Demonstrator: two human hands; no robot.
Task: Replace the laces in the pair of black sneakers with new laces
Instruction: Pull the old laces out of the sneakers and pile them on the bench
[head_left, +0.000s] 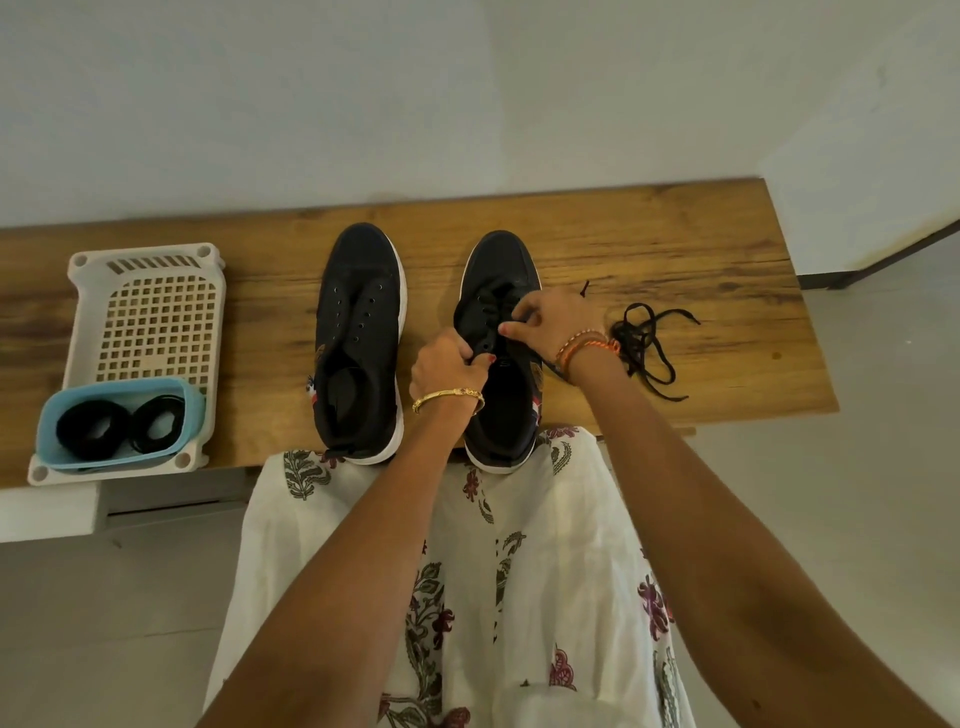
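Left hand (449, 366) fingers grip right sneaker (501, 358) | right hand (545, 322) fingers pinch lace | no readable writing

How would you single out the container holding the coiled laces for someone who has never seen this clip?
Start at the wooden bench and go to its left end, where a white lattice basket lies. At the basket's near end sits a light blue tub holding two coiled black laces. It is the only blue item; the loose black lace lies tangled right of the sneakers.
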